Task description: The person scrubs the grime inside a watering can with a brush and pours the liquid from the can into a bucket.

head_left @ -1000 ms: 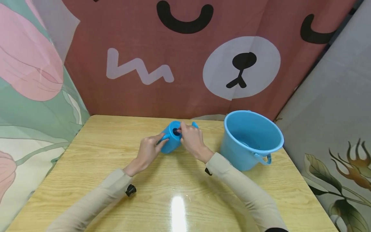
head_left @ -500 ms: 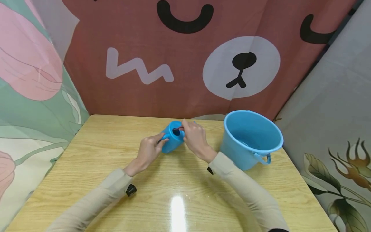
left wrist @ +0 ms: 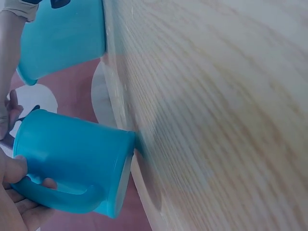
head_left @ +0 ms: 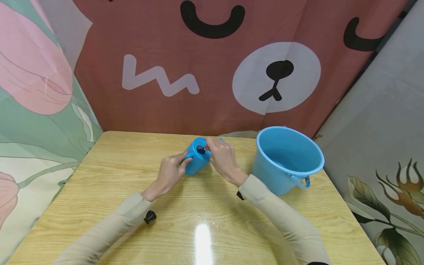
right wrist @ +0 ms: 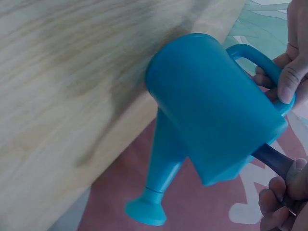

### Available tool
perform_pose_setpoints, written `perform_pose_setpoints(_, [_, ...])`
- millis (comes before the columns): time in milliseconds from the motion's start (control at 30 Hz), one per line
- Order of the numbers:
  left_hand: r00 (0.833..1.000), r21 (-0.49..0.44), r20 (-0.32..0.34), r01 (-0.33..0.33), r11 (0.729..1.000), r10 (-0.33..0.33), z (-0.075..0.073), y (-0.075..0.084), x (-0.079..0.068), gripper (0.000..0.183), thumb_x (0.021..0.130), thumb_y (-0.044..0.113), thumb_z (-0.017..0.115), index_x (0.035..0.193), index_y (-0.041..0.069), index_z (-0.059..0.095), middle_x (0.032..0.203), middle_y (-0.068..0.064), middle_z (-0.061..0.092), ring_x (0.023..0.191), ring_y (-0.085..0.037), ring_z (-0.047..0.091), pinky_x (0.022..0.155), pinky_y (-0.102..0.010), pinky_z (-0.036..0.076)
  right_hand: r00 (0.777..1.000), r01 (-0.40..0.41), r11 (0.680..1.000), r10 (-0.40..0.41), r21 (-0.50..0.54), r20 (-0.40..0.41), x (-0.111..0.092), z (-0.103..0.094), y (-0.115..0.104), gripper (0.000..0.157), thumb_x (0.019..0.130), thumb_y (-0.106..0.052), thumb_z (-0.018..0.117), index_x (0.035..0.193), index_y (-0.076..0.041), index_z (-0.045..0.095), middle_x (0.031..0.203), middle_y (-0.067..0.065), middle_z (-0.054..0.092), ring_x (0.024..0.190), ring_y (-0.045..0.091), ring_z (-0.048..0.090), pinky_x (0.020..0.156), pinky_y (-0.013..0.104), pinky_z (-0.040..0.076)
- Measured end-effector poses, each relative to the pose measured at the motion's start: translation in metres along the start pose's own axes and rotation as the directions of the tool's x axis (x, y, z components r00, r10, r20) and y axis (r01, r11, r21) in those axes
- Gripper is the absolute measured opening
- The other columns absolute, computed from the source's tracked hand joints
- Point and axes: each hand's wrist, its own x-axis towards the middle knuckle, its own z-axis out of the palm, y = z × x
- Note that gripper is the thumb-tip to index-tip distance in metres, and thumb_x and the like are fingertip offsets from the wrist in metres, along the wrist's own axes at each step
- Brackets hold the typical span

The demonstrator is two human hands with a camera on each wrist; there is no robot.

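Note:
A blue watering can [head_left: 196,166] leans over the table, its base edge right at the tabletop in the left wrist view. My left hand [head_left: 170,170] grips its curved handle [right wrist: 257,57], thumb pressed on top. With my right hand [head_left: 224,159] I pinch a slim dark handle [right wrist: 272,160], which runs into the can's top opening; the far end is hidden inside, so I cannot tell what kind of tool it is. The spout with its round sprinkler head [right wrist: 146,211] points away from me, largely behind my right hand in the head view.
To the right of my right hand stands a light blue bucket [head_left: 276,178] with a carrying handle. Both stand on a wooden table [head_left: 179,217]. Printed curtains [head_left: 212,110] hang close behind and along both sides.
My right hand has shifted slightly right with the dark handle, and more of that handle shows at the can's opening. My left hand and the watering can stay nearly where they were.

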Motion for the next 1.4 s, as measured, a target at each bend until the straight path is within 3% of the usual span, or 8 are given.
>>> perform_pose_setpoints(267, [0.999, 0.001, 0.019, -0.026, 1.000, 0.026, 0.001, 0.003, 0.001, 0.011, 0.088, 0.003, 0.075, 0.098, -0.002, 0.073, 0.082, -0.015, 0.073, 0.064, -0.018, 0.070, 0.060, -0.033, 0.060, 0.992, -0.047, 0.999, 0.047, -0.010, 0.115, -0.008, 0.012, 0.004, 0.017, 0.099, -0.015, 0.063, 0.088, -0.009, 0.051, 0.070, 0.005, 0.064, 0.056, 0.022, 0.060, 0.040, 0.031, 0.044])
perform_pose_setpoints(400, [0.999, 0.006, 0.033, -0.020, 1.000, 0.020, 0.001, 0.005, 0.001, 0.012, 0.089, 0.004, 0.074, 0.100, -0.002, 0.073, 0.083, -0.015, 0.073, 0.060, -0.015, 0.067, 0.058, -0.031, 0.059, 0.987, -0.042, 0.999, 0.044, -0.017, 0.153, -0.009, 0.013, 0.006, 0.017, 0.100, -0.018, 0.061, 0.086, -0.011, 0.053, 0.069, 0.004, 0.062, 0.055, 0.019, 0.058, 0.040, 0.028, 0.043])
perform_pose_setpoints(533, [0.999, 0.002, 0.043, 0.002, 1.000, -0.002, -0.001, 0.004, 0.001, 0.017, 0.090, 0.004, 0.072, 0.106, -0.004, 0.073, 0.090, -0.018, 0.074, 0.063, -0.017, 0.069, 0.061, -0.031, 0.060, 0.993, 0.004, 0.999, 0.000, -0.039, 0.116, -0.007, 0.009, 0.006, 0.015, 0.097, -0.020, 0.066, 0.087, -0.010, 0.061, 0.074, 0.004, 0.059, 0.055, 0.019, 0.056, 0.039, 0.026, 0.042])
perform_pose_setpoints(733, [0.998, -0.010, 0.058, 0.005, 1.000, -0.004, -0.001, 0.004, 0.004, 0.008, 0.092, 0.005, 0.071, 0.096, -0.001, 0.071, 0.087, -0.017, 0.073, 0.074, -0.024, 0.073, 0.068, -0.037, 0.061, 0.999, 0.031, 0.999, -0.029, -0.042, 0.035, -0.003, 0.002, 0.009, 0.010, 0.093, -0.018, 0.073, 0.088, -0.010, 0.070, 0.078, 0.004, 0.057, 0.059, 0.017, 0.057, 0.042, 0.027, 0.045])
perform_pose_setpoints(1000, [0.999, -0.016, 0.046, 0.005, 1.000, -0.005, -0.001, 0.004, 0.002, 0.006, 0.092, 0.006, 0.071, 0.094, 0.000, 0.071, 0.082, -0.014, 0.073, 0.067, -0.018, 0.071, 0.066, -0.035, 0.061, 0.997, 0.064, 0.996, -0.066, -0.067, -0.033, 0.000, -0.010, 0.015, 0.006, 0.089, -0.009, 0.076, 0.085, -0.011, 0.072, 0.077, 0.005, 0.055, 0.056, 0.018, 0.057, 0.042, 0.030, 0.047])
perform_pose_setpoints(1200, [0.999, -0.014, 0.038, 0.004, 1.000, -0.003, -0.001, 0.004, 0.002, 0.005, 0.092, 0.006, 0.071, 0.092, 0.000, 0.071, 0.079, -0.012, 0.072, 0.065, -0.017, 0.070, 0.063, -0.034, 0.060, 0.988, 0.110, 0.993, -0.115, -0.051, -0.101, 0.003, -0.018, 0.021, 0.012, 0.086, -0.020, 0.080, 0.084, -0.014, 0.070, 0.065, 0.001, 0.054, 0.045, 0.017, 0.051, 0.036, 0.026, 0.037])
perform_pose_setpoints(1333, [0.999, -0.011, 0.045, 0.010, 1.000, -0.009, -0.002, 0.004, 0.002, 0.006, 0.093, 0.006, 0.070, 0.091, 0.001, 0.070, 0.079, -0.013, 0.072, 0.066, -0.018, 0.070, 0.063, -0.034, 0.060, 0.991, 0.108, 0.994, -0.107, 0.003, -0.085, 0.002, -0.020, 0.023, 0.014, 0.085, -0.027, 0.079, 0.091, -0.017, 0.071, 0.051, -0.001, 0.047, 0.038, 0.014, 0.044, 0.035, 0.025, 0.027])
perform_pose_setpoints(1400, [0.999, -0.011, 0.046, 0.011, 1.000, -0.010, -0.002, 0.005, 0.002, 0.005, 0.093, 0.005, 0.070, 0.092, 0.001, 0.071, 0.080, -0.013, 0.072, 0.067, -0.019, 0.071, 0.064, -0.035, 0.060, 0.995, 0.083, 0.994, -0.079, 0.071, -0.055, 0.001, -0.018, 0.024, 0.013, 0.086, -0.024, 0.078, 0.095, -0.016, 0.074, 0.052, 0.000, 0.052, 0.038, 0.014, 0.043, 0.035, 0.025, 0.026])
